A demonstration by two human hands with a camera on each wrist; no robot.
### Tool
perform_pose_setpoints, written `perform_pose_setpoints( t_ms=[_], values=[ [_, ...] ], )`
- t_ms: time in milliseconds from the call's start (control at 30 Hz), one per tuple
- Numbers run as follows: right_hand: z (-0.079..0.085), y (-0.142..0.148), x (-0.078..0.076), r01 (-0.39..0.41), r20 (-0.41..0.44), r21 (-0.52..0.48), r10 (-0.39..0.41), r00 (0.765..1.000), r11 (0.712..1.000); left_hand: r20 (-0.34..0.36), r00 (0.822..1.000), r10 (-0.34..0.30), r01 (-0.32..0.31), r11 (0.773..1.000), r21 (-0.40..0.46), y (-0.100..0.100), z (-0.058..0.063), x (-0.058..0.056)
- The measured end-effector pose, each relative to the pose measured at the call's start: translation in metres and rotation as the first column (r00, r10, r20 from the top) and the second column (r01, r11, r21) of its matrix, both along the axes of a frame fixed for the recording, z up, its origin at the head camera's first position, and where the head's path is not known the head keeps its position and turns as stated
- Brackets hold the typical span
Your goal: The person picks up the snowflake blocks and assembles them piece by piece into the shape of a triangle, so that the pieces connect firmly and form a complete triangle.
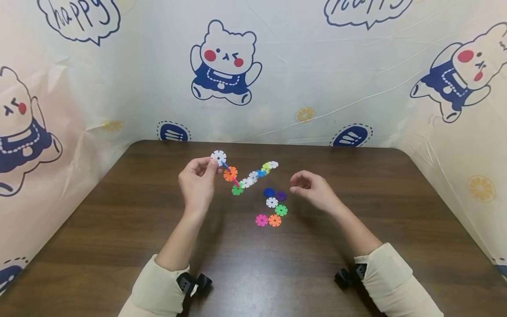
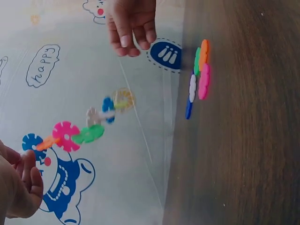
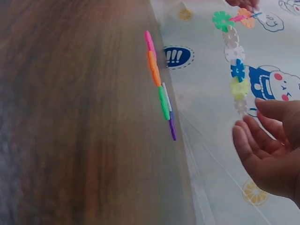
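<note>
key relation: chain of notched discs (image 1: 252,178) spans from the left hand (image 1: 198,185) toward the right hand (image 1: 314,191), long axis roughly left to right along the far edge of the table (image 1: 285,273). both wrist views show it held up off the surface. shape a shallow v: a short run drops from the left fingers to a green bend disc (image 1: 237,190), then a longer run rises rightward to a free end disc (image 1: 273,164), white. that end lies left of the right hand and a little farther toward the far edge; right hand is the nearer, a gap visible in the head view; exact depth between them cannot be told. left hand: thumb and fingers pinched together on the white start disc (image 1: 218,154). right hand: fingers loosely curled, thumb apart from them, holding and touching nothing. six loose discs (image 1: 271,200) lie flat on the table between the forearms, nearer the far edge than the near one; purple disc (image 1: 280,193) closest to the right fingertips.
</note>
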State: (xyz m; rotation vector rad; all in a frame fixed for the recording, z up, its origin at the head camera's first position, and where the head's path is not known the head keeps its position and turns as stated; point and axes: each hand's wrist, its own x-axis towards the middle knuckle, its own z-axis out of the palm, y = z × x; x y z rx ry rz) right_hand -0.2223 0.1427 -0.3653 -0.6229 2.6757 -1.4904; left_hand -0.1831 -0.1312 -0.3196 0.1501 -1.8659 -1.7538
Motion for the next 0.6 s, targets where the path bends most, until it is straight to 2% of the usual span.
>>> perform_pose_setpoints(
  t_ms=[133,267,367,467,600],
  values=[
    [-0.005,-0.004,-0.002,-0.081,0.055,0.108,0.075,0.996,0.991,-0.087,0.994,0.062,-0.065,0.997,-0.037,0.0,0.0,0.001],
    [-0.009,-0.008,-0.004,-0.137,0.085,0.209,0.121,0.989,0.968,-0.153,0.984,0.096,-0.105,0.993,-0.048,-0.001,-0.001,0.001],
    [-0.011,-0.012,-0.005,-0.166,0.08,0.306,0.148,0.986,0.937,-0.188,0.977,0.103,-0.113,0.992,-0.046,-0.001,-0.002,0.001],
    [-0.013,-0.017,-0.006,-0.197,0.083,0.405,0.179,0.98,0.893,-0.212,0.97,0.116,-0.127,0.991,-0.043,-0.002,-0.002,0.001],
    [-0.015,-0.021,-0.006,-0.238,0.12,0.463,0.205,0.971,0.854,-0.25,0.956,0.152,-0.165,0.986,-0.033,-0.002,-0.003,0.0]
  ],
)
